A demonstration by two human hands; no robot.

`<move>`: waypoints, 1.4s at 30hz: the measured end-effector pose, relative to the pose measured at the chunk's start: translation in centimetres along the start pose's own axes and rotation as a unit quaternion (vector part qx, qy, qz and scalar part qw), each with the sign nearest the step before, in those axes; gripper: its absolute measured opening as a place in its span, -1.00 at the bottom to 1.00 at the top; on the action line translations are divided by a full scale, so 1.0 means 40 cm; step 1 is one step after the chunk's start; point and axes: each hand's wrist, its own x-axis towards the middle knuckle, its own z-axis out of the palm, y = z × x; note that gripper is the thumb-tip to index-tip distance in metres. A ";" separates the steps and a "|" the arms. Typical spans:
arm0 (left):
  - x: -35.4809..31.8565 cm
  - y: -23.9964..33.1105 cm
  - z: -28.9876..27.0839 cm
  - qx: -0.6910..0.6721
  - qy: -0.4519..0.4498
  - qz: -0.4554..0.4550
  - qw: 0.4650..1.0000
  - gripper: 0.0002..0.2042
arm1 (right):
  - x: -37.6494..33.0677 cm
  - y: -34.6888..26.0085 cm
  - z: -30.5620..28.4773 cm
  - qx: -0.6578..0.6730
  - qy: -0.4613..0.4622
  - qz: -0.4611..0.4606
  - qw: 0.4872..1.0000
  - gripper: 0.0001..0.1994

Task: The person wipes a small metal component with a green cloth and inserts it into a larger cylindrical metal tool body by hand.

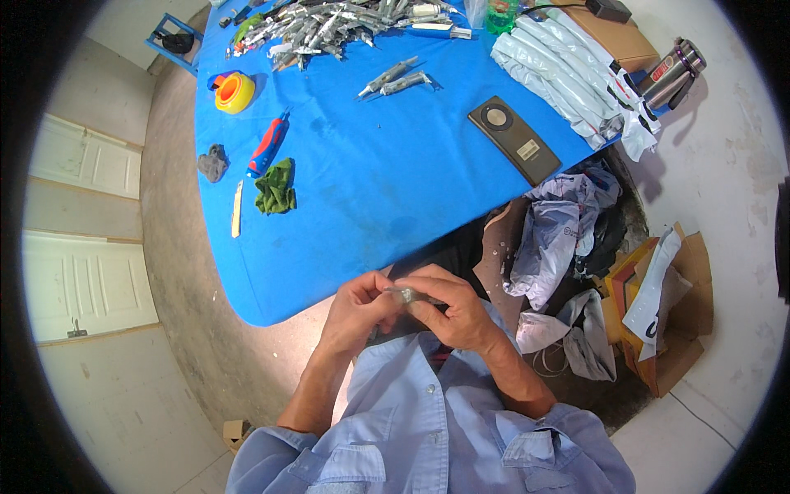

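Both your left hand [354, 311] and right hand [462, 317] had fingers [432, 286] clamped on the glossy piece [406, 295], roughly crosswise, nearside of the surface [346, 222].

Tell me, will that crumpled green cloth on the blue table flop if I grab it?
The green cloth would probably flop, since it lies crumpled in folds. It's likely light too, being just a small, soft-looking bunch.
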 end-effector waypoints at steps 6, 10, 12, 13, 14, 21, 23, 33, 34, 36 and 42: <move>-0.004 -0.013 0.021 0.020 0.026 0.031 0.999 -0.83 | -0.019 0.017 0.008 0.111 0.007 0.087 0.990 -0.67; -0.004 -0.015 0.024 -0.007 0.023 0.042 0.999 -0.82 | -0.020 0.021 0.011 0.203 0.026 0.120 0.972 -0.63; -0.004 -0.015 0.023 -0.007 0.028 0.045 0.999 -0.82 | -0.019 0.017 0.010 0.217 0.030 0.132 0.967 -0.62; -0.005 -0.014 0.023 -0.001 0.033 0.045 0.998 -0.82 | -0.018 0.014 0.010 0.225 0.032 0.138 0.964 -0.61; -0.006 -0.012 0.024 0.005 0.038 0.046 0.998 -0.82 | -0.017 0.011 0.009 0.219 0.033 0.138 0.965 -0.61; 0.000 -0.003 0.040 0.019 0.045 0.051 0.998 -0.82 | -0.022 0.024 0.008 0.204 0.020 0.129 0.970 -0.63; 0.002 -0.009 0.038 0.026 0.044 0.054 0.997 -0.82 | -0.024 0.028 0.008 0.197 0.018 0.125 0.972 -0.64; 0.006 -0.010 0.028 0.010 0.022 0.041 0.999 -0.87 | -0.015 0.028 -0.003 0.074 0.010 0.054 0.996 -0.69; 0.007 -0.010 0.024 0.009 0.019 0.035 0.999 -0.87 | -0.014 0.029 -0.005 0.057 0.008 0.039 0.998 -0.69; 0.011 -0.011 0.014 0.017 0.011 0.021 1.000 -0.86 | -0.013 0.026 -0.008 0.026 0.003 0.041 0.999 -0.69; 0.021 -0.020 -0.016 0.001 -0.037 0.004 0.999 -0.81 | -0.003 0.010 -0.012 0.024 -0.013 0.034 0.999 -0.67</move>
